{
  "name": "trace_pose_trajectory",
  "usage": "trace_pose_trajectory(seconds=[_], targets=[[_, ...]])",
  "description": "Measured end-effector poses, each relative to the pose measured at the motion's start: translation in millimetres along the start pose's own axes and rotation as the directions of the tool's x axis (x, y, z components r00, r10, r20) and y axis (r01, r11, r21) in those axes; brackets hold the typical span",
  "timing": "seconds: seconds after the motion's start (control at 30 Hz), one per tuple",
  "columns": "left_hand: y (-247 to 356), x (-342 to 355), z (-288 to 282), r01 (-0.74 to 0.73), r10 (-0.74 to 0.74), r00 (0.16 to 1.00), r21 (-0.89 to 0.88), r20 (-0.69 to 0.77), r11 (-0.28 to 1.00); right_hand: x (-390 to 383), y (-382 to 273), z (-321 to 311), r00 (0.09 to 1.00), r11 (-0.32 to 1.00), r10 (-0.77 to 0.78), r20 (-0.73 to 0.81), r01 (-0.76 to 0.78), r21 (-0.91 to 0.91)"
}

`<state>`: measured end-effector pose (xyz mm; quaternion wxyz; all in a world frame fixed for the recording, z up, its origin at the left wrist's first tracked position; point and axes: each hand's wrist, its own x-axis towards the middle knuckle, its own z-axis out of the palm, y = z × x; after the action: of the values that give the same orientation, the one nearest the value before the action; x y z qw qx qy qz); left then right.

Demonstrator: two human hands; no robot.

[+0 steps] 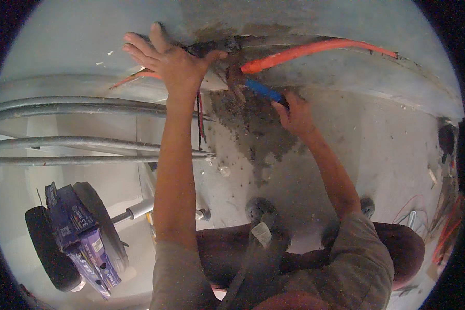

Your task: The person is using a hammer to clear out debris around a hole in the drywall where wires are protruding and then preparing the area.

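The right hand [295,114] is closing its fingers around the dark end of a blue tool [263,90], and this tool is pointing up and left to a rough dark gap [232,47] in the grey wall [346,77]. The left hand [178,64] is holding nothing that I can see; its fingers are spreading wide apart over the wall, and its thumb is pointing toward the gap. To the right of the gap, an orange pipe [320,50] is curving along the wall. Thin dark and red wires [200,121] are hanging beside the left wrist. Farther left, grey conduits [77,109] are running sideways, and below them purple packages [70,217] are lying.
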<state>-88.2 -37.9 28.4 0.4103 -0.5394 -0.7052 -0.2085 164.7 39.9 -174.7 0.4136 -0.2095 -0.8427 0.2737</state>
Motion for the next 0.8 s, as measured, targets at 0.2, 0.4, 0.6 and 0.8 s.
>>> trace_pose_trajectory(seconds=[0.2,0.4,0.6,0.8], targets=[[-0.7,0.0,-1.1,-0.012,0.01,0.999,0.059,0.044,0.998,1.2,0.0,0.5,0.998,0.999,0.053,0.023,-0.053,-0.004],[1.6,1.1,-2.9,0.072,-0.073,0.996,0.013,0.052,0.997,3.7,0.9,-4.0,1.0,1.0,-0.01,0.02,0.011,-0.017],[2.1,1.3,-0.9,0.034,-0.036,0.999,0.058,0.036,0.998,5.0,5.1,-1.6,1.0,1.0,-0.011,0.0,0.011,-0.009],[4.0,2.0,-3.8,0.065,-0.074,0.991,0.08,0.115,0.995,6.1,2.8,-1.5,0.999,0.997,0.039,0.016,-0.038,-0.06]])
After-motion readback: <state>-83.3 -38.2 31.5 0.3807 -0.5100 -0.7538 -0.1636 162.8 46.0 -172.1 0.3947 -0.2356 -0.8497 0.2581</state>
